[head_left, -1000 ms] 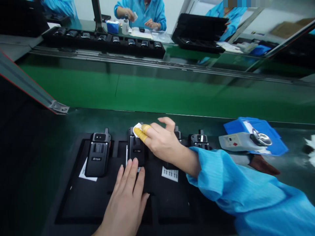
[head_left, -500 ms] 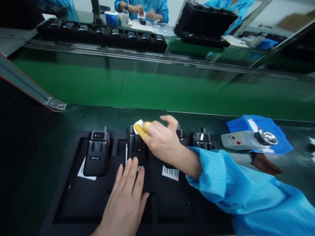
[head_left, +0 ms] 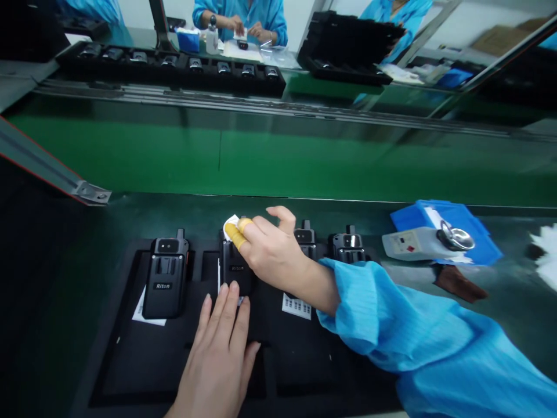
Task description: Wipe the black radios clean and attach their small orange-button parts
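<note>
Head view: a black handheld device [head_left: 236, 258] lies under both hands in a black moulded tray [head_left: 143, 363], its lower end beneath the fingertips of the left hand [head_left: 217, 363], whose fingers lie flat and slightly spread. The right hand [head_left: 276, 255] pinches a white folded pad [head_left: 230, 220] between two fingers in wrinkled yellow covers [head_left: 235, 235]; compared with half a second ago, the pad has slid a little left, onto the device's upper left corner, while the left fingers keep their place. Left of the fingers stands out a boxy matte device [head_left: 164, 278] with a stubby antenna and raised "Riton" plate; right of them, a glossier-topped device [head_left: 349, 247]. Farther right on the dark green bench [head_left: 513, 273] lie a translucent plastic bottle [head_left: 413, 242] with a shiny metal top, a smooth blue tray [head_left: 476, 232] and a limp brown cloth [head_left: 461, 283].
</note>
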`<state>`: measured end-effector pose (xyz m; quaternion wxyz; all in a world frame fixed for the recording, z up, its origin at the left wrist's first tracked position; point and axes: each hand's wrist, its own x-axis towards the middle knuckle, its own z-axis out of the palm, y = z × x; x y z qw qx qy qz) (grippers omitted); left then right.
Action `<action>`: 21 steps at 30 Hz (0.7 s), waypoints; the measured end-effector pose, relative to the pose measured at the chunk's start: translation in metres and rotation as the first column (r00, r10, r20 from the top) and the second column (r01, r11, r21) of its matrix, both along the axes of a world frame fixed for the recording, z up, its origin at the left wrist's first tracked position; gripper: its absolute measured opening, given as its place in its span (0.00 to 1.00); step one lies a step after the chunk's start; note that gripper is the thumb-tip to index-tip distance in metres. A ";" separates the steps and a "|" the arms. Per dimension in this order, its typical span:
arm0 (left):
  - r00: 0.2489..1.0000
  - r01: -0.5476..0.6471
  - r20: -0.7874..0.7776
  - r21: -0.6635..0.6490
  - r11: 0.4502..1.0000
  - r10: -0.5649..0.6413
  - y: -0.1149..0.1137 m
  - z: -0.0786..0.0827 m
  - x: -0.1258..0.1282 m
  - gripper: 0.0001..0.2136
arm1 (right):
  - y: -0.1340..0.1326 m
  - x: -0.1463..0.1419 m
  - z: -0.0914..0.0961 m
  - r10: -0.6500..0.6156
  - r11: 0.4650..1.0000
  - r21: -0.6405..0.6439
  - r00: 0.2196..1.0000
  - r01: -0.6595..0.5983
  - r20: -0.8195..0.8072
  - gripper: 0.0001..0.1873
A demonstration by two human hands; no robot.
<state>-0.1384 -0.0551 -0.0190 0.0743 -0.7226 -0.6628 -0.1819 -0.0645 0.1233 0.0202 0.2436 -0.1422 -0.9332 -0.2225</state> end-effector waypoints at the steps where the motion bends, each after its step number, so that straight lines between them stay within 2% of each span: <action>1: 1.000 0.004 0.000 -0.004 1.000 -0.004 0.000 0.000 0.000 0.18 | 0.000 0.002 0.000 -0.005 1.000 -0.002 1.000 0.005 0.004 0.14; 9: 0.997 -0.007 0.076 -0.020 1.000 0.009 -0.001 -0.002 0.001 0.20 | -0.001 0.034 -0.003 -0.045 0.998 -0.032 0.998 0.046 0.032 0.16; 13: 0.996 0.002 0.091 -0.025 1.000 0.000 -0.002 -0.003 0.002 0.21 | 0.003 0.033 0.001 -0.088 0.996 -0.023 0.996 0.088 -0.007 0.16; 18: 0.998 -0.012 0.062 -0.008 1.000 0.013 -0.001 -0.002 0.003 0.19 | 0.001 0.011 0.003 0.086 0.996 0.004 0.996 -0.086 0.000 0.13; 21: 0.999 -0.004 0.047 -0.013 1.000 0.005 0.000 0.000 0.002 0.19 | 0.003 0.007 0.003 0.131 0.991 0.008 0.991 -0.131 0.029 0.14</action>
